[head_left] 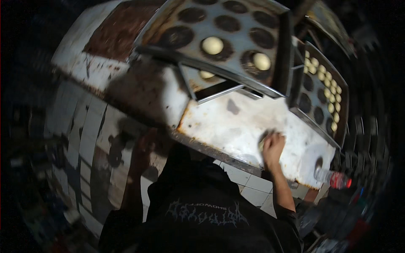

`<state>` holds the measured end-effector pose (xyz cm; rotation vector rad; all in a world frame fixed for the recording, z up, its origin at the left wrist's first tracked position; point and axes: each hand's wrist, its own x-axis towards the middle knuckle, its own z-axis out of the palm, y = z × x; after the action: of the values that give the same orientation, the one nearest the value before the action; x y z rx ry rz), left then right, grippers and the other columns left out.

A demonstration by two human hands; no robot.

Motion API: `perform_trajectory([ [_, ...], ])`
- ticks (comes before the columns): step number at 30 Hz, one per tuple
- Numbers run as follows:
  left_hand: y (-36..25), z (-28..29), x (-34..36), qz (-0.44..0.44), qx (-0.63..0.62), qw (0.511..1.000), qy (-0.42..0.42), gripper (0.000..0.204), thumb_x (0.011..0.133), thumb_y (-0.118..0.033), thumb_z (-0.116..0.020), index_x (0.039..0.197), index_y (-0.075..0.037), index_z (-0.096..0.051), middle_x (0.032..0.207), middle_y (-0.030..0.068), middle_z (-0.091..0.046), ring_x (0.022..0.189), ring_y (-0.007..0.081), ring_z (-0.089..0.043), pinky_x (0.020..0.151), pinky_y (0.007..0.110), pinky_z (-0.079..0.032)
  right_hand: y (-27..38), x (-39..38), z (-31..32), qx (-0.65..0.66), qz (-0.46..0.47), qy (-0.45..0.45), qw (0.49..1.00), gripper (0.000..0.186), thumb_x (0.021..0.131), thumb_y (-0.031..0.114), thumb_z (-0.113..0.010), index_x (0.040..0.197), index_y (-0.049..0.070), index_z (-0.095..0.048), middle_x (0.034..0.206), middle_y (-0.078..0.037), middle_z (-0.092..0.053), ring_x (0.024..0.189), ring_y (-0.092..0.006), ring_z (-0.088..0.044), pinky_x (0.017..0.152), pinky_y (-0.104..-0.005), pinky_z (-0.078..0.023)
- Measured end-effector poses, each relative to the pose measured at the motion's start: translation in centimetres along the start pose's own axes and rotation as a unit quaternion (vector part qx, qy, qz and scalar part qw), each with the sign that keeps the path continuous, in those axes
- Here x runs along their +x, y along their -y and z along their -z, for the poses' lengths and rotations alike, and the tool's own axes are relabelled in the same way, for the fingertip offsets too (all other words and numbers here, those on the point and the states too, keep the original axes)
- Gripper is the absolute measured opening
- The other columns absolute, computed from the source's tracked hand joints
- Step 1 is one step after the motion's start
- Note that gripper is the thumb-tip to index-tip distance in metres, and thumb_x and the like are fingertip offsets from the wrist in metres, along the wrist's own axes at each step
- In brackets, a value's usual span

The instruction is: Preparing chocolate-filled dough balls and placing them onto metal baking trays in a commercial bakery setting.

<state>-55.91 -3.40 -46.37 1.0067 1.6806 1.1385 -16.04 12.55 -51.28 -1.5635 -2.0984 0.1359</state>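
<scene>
My right hand (pixel 274 144) rests on the white metal worktop (pixel 240 122), fingers curled over a small pale thing, mostly hidden. My left hand (pixel 144 144) hangs in shadow by the front edge, dimly seen, fingers loosely apart with nothing visible in them. Beyond them a dark tray (pixel 236 46) with round blackened hollows bears two pale dough balls, one (pixel 212 45) near the middle, another (pixel 261 61) toward the right. A lower tray (pixel 209 92) beneath it shows another pale ball. At the right, a second tray (pixel 308 101) holds several small pale balls along its far side.
A plastic bottle with a red end (pixel 333 177) lies at the worktop's right edge. A dark brown sheet (pixel 109 29) lies at the back left. Below the worktop is a tiled floor (pixel 86 139). Dark stacked metal shapes (pixel 363 139) stand at the far right.
</scene>
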Motion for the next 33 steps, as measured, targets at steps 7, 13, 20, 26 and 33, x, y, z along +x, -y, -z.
perform_trajectory([
  [7,-0.4,-3.1,1.3,-0.002,-0.175,0.979,-0.102,0.024,0.091,-0.01,-0.039,0.109,0.002,-0.05,0.102,0.013,-0.056,0.097,0.0227,-0.057,0.089,0.033,-0.043,6.1,-1.8,-2.3,0.063,0.061,0.094,0.992,0.012,0.073,0.012,-0.058,0.082,0.003,-0.059,0.085,-0.016,-0.053,0.086,-0.0359,-0.047,0.078,-0.0422,-0.039],
  [13,-1.1,1.4,6.6,-0.036,-0.337,0.923,0.182,0.028,0.088,0.001,-0.042,0.116,0.002,-0.045,0.111,0.0129,-0.055,0.107,0.0207,-0.052,0.095,0.032,-0.037,9.2,1.5,4.2,0.23,-0.301,0.485,0.788,0.028,0.073,0.01,-0.06,0.1,0.001,-0.055,0.099,-0.012,-0.055,0.085,-0.0196,-0.055,0.077,-0.0315,-0.044],
  [20,-3.8,8.0,11.9,-0.098,-0.286,0.887,0.349,0.029,0.087,-0.002,-0.048,0.115,0.001,-0.048,0.114,0.0116,-0.052,0.111,0.0207,-0.049,0.096,0.033,-0.037,27.7,21.7,6.9,0.172,0.13,0.258,0.942,0.028,0.075,0.005,-0.06,0.102,0.0,-0.055,0.102,-0.012,-0.052,0.094,-0.0226,-0.052,0.084,-0.031,-0.044],
  [26,-4.8,8.6,12.9,-0.141,-0.299,0.862,0.385,0.033,0.084,0.0,-0.05,0.117,0.003,-0.048,0.112,0.0158,-0.055,0.11,0.0233,-0.051,0.094,0.033,-0.038,28.1,29.4,-8.0,-0.058,0.261,0.256,0.929,0.045,0.077,0.03,-0.062,0.109,0.002,-0.049,0.114,-0.021,-0.049,0.106,-0.041,-0.044,0.09,-0.0468,-0.038],
  [33,-2.9,2.7,10.2,-0.103,-0.403,0.763,0.495,0.043,0.078,0.007,-0.045,0.121,0.004,-0.044,0.118,0.023,-0.05,0.111,0.0343,-0.048,0.097,0.045,-0.033,21.8,20.5,9.8,0.082,-0.028,0.007,0.996,0.035,0.08,0.024,-0.064,0.102,-0.002,-0.054,0.101,-0.023,-0.053,0.098,-0.0368,-0.052,0.082,-0.0386,-0.043],
])
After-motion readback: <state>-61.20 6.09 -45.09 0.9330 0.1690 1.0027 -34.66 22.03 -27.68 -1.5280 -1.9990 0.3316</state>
